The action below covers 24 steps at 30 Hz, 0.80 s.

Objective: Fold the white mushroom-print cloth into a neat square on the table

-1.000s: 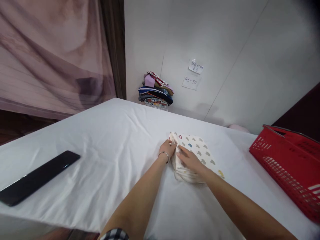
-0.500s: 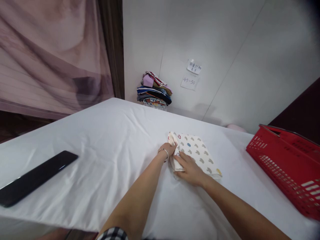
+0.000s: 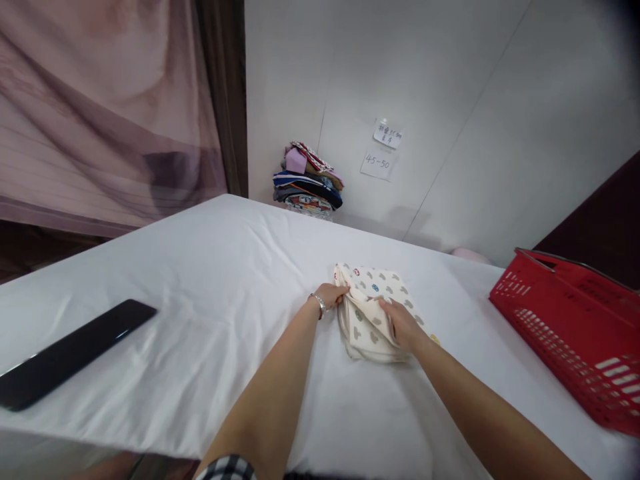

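Note:
A cream cloth [image 3: 371,328] printed with grey mushroom-like shapes and a few coloured dots lies folded in layers on the white-covered table. My left hand [image 3: 332,294], a bracelet at its wrist, pinches the cloth's left edge. On the near side, my right hand [image 3: 400,323] grips a flap of the same cloth between thumb and fingers and holds it slightly raised. The fingertips of the right hand are partly hidden by the fabric. What the cloth is, garment or sheet, cannot be made out.
A red plastic basket [image 3: 570,333] stands at the table's right. On the left lies a long glossy black object [image 3: 80,350]. Beyond the far edge rises a stack of folded fabrics [image 3: 307,180]. Paper signs [image 3: 379,163] hang on the wall; a pink curtain [image 3: 100,113] hangs at left.
My right hand has gone from lying on the cloth to gripping a flap, drawn up and to the right. The near layers now show more. My left hand has shifted slightly left.

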Available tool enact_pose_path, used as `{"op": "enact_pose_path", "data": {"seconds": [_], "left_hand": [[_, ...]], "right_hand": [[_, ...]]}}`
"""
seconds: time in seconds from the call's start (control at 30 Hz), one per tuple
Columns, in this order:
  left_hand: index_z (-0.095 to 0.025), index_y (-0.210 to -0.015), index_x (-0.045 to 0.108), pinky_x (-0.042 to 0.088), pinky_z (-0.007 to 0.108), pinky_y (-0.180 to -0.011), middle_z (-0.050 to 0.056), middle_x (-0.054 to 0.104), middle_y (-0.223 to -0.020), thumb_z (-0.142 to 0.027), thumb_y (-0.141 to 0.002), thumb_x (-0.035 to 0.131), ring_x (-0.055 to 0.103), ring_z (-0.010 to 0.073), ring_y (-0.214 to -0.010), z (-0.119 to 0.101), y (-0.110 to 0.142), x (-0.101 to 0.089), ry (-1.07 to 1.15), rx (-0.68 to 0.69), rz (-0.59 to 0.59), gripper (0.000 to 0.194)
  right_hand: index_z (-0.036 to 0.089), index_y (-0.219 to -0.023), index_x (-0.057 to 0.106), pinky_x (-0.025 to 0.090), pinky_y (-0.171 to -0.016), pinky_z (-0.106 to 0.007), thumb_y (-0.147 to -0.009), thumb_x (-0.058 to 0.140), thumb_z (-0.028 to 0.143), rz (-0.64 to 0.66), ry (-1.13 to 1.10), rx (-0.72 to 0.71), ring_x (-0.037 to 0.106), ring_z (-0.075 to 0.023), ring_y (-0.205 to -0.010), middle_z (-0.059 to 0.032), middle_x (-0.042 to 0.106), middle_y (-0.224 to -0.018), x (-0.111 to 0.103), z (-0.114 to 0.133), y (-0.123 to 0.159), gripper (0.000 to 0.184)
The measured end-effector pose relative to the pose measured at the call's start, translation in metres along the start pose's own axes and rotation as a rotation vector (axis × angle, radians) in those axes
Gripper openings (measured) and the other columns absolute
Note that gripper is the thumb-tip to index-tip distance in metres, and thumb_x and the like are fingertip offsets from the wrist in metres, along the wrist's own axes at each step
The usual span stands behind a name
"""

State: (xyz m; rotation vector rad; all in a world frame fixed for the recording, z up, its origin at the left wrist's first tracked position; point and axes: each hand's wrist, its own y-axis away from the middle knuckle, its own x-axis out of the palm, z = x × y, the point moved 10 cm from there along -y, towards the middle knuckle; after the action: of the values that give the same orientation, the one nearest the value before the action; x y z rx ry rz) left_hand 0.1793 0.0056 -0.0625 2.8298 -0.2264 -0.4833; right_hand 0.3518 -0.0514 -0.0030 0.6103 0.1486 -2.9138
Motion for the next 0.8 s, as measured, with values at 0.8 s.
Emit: {"op": "enact_pose_path", "data": {"seconds": [0.8], "left_hand": [[-0.017, -0.045, 0.045, 0.024, 0.02, -0.036, -0.005, 0.042, -0.037, -0.028, -0.067, 0.054, 0.034, 0.0068, -0.034, 0.0, 0.004, 0.023, -0.137, 0.031, 0.257, 0.026]], "right_hand": [[0.029, -0.126, 0.05, 0.032, -0.103, -0.04, -0.087, 0.042, 0.044, 0.277, 0.386, -0.27, 0.041, -0.0229, -0.123, 0.0001, 0.047, -0.133, 0.032, 0.04, 0.027, 0.042]]}}
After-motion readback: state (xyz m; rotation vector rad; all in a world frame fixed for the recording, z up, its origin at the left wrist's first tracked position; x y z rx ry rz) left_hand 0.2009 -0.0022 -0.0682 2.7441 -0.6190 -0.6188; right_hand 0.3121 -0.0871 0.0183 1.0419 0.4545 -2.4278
